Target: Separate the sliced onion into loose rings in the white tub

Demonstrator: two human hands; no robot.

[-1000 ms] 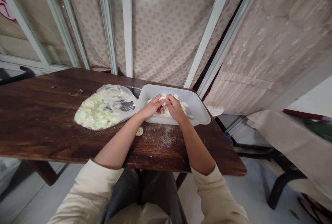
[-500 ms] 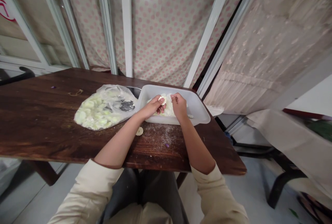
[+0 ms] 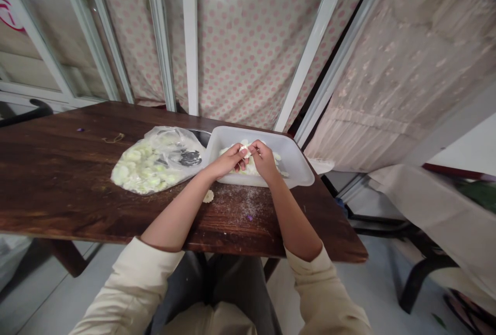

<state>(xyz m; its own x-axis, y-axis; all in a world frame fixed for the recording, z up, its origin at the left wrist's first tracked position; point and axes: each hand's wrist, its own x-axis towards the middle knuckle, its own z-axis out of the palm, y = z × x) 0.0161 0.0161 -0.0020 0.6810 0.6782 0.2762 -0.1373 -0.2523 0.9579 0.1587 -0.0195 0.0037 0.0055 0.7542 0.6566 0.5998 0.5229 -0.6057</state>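
Over a white plastic tub (image 3: 299, 167), my left hand (image 3: 228, 162) is closed on a small pale round slice with a scalloped edge (image 3: 245, 150). The fingertips of my right hand (image 3: 265, 161) are pinched together against that slice's right side. Pale slices (image 3: 277, 158) lie in the tub beneath my hands, partly covered by them. Left of the tub sits a clear plastic bag (image 3: 176, 139) full of pale green slices. A single scalloped slice (image 3: 208, 196) rests on the table by my left forearm. What kind of vegetable or fruit it is, I cannot tell.
The dark wooden table (image 3: 77, 185) carries white grains (image 3: 248, 200) before the tub and a thin loop of string (image 3: 113, 138) at the left. A metal bowl rim (image 3: 202, 136) shows behind the bag. Curtained glass panels (image 3: 248, 56) stand beyond the table.
My right hand has moved left from above the slices in the tub to the slice in my left hand, and its fingertips meet it. My left hand stays almost in place.
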